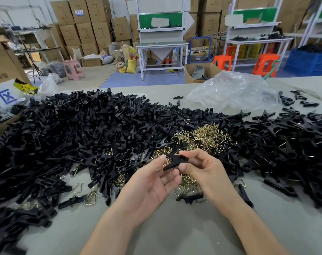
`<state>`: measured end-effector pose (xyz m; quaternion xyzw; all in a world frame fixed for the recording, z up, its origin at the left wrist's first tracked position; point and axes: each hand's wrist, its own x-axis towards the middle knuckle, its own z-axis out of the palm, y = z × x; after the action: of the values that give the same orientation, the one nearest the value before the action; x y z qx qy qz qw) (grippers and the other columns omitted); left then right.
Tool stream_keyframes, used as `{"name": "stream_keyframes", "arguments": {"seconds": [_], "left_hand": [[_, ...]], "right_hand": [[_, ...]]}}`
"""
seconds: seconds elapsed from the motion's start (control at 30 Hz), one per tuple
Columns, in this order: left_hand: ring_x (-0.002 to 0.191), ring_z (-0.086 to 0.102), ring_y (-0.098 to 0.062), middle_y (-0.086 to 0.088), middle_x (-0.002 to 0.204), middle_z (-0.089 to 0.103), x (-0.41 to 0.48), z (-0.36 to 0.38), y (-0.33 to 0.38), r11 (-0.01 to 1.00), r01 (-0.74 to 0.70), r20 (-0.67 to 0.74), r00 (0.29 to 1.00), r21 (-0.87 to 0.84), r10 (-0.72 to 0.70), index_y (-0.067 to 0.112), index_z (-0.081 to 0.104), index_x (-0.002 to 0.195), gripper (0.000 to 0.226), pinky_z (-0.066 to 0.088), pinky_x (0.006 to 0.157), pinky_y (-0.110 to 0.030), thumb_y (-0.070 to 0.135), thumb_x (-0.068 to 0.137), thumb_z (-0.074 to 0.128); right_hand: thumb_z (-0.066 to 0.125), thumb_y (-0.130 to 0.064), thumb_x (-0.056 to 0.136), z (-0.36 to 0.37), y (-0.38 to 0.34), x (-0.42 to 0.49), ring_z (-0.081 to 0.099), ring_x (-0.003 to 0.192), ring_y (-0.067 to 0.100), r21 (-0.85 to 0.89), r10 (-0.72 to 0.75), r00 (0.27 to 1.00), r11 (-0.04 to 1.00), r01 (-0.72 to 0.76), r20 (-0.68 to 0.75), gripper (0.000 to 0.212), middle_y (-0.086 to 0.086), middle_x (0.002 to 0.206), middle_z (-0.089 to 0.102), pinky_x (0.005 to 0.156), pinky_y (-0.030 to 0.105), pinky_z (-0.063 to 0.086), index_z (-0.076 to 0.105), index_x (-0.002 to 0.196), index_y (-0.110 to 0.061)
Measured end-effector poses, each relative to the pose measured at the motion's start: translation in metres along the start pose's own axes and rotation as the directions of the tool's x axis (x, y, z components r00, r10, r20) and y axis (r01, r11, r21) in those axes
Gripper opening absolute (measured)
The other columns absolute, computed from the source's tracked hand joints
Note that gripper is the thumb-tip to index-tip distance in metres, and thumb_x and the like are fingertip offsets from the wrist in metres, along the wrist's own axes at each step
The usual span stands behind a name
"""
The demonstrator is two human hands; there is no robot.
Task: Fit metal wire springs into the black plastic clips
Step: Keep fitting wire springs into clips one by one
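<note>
While the big heap of loose clips (73, 135) sprawls well to the left of the one clip (174, 160) I am working on, that clip is up off the table (165, 227), held between both hands near the front edge of the mess. Just left of the clip is my left hand (151, 183), palm turned up, fingers curled under the clip's splayed end and the thumb resting on its upper arm, so it has a loose grip rather than a tight fist. The clip's long axis runs roughly left to right, its two arms opening toward the left hand and meeting at the right. There my right hand (200, 170) pinches the joined end between thumb and forefinger, the other fingers half curled and holding nothing. I cannot tell whether a wire already sits in the clip, since gold shows through its gap from behind. The springs (206, 135) lie in a tangle just beyond the clip and a little to its right, with more strewn beneath it, so I judge the right hand the nearer one to fetch a spring. Farther right of the clip spreads a second heap (285, 144), seemingly clips with wires fitted.
</note>
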<state>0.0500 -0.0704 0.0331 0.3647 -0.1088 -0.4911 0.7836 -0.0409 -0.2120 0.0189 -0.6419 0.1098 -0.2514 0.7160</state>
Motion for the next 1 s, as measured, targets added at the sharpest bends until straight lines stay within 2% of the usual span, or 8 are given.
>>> {"name": "stream_keyframes", "arguments": {"seconds": [0.1, 0.17, 0.23, 0.3, 0.43, 0.57, 0.8, 1.0], "left_hand": [[0.077, 0.069, -0.022, -0.015, 0.097, 0.068, -0.003, -0.003, 0.001, 0.997, 0.017, 0.082, 0.996, 0.079, -0.023, 0.008, 0.066, 0.125, 0.036, 0.060, 0.071, -0.034, 0.028, 0.095, 0.064], [0.082, 0.070, -0.022, -0.014, 0.099, 0.068, -0.004, -0.006, 0.003, 0.988, 0.001, 0.132, 0.991, 0.152, -0.021, 0.019, 0.060, 0.136, 0.039, 0.059, 0.068, -0.033, 0.031, 0.098, 0.057], [0.086, 0.069, -0.021, -0.012, 0.101, 0.069, -0.006, -0.009, 0.004, 0.984, 0.005, 0.200, 0.979, 0.180, -0.042, 0.023, 0.058, 0.139, 0.041, 0.058, 0.067, -0.031, 0.032, 0.099, 0.056], [0.088, 0.069, -0.019, -0.011, 0.104, 0.069, -0.007, -0.012, 0.005, 0.990, 0.036, 0.266, 0.961, 0.136, -0.071, 0.022, 0.057, 0.140, 0.042, 0.058, 0.068, -0.028, 0.028, 0.099, 0.060], [0.075, 0.061, -0.014, -0.009, 0.094, 0.062, -0.005, -0.017, 0.004, 0.990, 0.132, 0.336, 0.936, -0.057, -0.106, 0.017, 0.064, 0.131, 0.037, 0.056, 0.068, -0.027, 0.015, 0.095, 0.069], [0.062, 0.055, -0.012, -0.009, 0.087, 0.057, -0.002, -0.018, 0.000, 0.966, 0.170, 0.358, 0.929, -0.192, -0.093, 0.013, 0.069, 0.118, 0.023, 0.056, 0.067, -0.029, 0.012, 0.096, 0.066], [0.051, 0.053, -0.008, -0.007, 0.077, 0.058, 0.002, -0.017, -0.010, 0.979, 0.090, 0.293, 0.956, -0.181, -0.034, 0.016, 0.073, 0.103, 0.023, 0.057, 0.077, -0.033, 0.011, 0.083, 0.081], [0.049, 0.054, -0.007, -0.006, 0.073, 0.061, 0.002, -0.021, -0.009, 0.985, 0.112, 0.283, 0.956, -0.128, -0.072, 0.019, 0.074, 0.098, 0.023, 0.057, 0.084, -0.033, 0.013, 0.078, 0.084]], "right_hand": [[0.080, -0.017, 0.072, -0.002, -0.003, 0.000, 0.070, 0.079, 0.018, 0.088, 0.038, 0.999, 0.995, -0.038, -0.007, 0.030, 0.015, 0.095, 0.078, 0.074, 0.019, 0.056, 0.077, 0.102, -0.018], [0.080, -0.017, 0.071, -0.002, -0.003, 0.000, 0.068, 0.074, 0.015, 0.121, 0.052, 0.999, 0.991, -0.051, -0.005, 0.028, 0.015, 0.093, 0.078, 0.072, 0.019, 0.055, 0.080, 0.098, -0.020], [0.078, -0.015, 0.072, -0.002, -0.004, -0.002, 0.073, 0.083, 0.017, 0.125, 0.052, 0.999, 0.991, -0.053, 0.010, 0.026, 0.015, 0.096, 0.078, 0.076, 0.019, 0.056, 0.080, 0.097, -0.021], [0.075, -0.014, 0.076, -0.001, -0.004, -0.004, 0.075, 0.092, 0.019, 0.118, 0.047, 0.998, 0.992, -0.051, 0.038, 0.025, 0.016, 0.098, 0.078, 0.081, 0.020, 0.056, 0.080, 0.100, -0.020], [0.073, -0.015, 0.080, -0.001, -0.007, -0.005, 0.073, 0.086, 0.016, 0.125, 0.047, 0.995, 0.990, -0.057, 0.082, 0.028, 0.010, 0.096, 0.078, 0.083, 0.024, 0.058, 0.078, 0.107, -0.016], [0.071, -0.017, 0.081, 0.000, -0.007, -0.005, 0.068, 0.078, 0.011, 0.156, 0.059, 0.996, 0.985, -0.070, 0.073, 0.023, 0.005, 0.087, 0.076, 0.079, 0.021, 0.056, 0.081, 0.101, -0.020], [0.074, -0.021, 0.078, -0.004, -0.005, -0.004, 0.069, 0.083, 0.017, 0.117, 0.073, 0.996, 0.990, -0.079, 0.059, 0.024, 0.013, 0.097, 0.076, 0.084, 0.024, 0.056, 0.080, 0.100, -0.019], [0.072, -0.016, 0.076, -0.008, -0.004, -0.004, 0.071, 0.077, 0.009, 0.050, 0.069, 0.995, 0.996, -0.073, 0.074, 0.027, 0.001, 0.083, 0.077, 0.078, 0.018, 0.055, 0.075, 0.103, -0.012]]}}
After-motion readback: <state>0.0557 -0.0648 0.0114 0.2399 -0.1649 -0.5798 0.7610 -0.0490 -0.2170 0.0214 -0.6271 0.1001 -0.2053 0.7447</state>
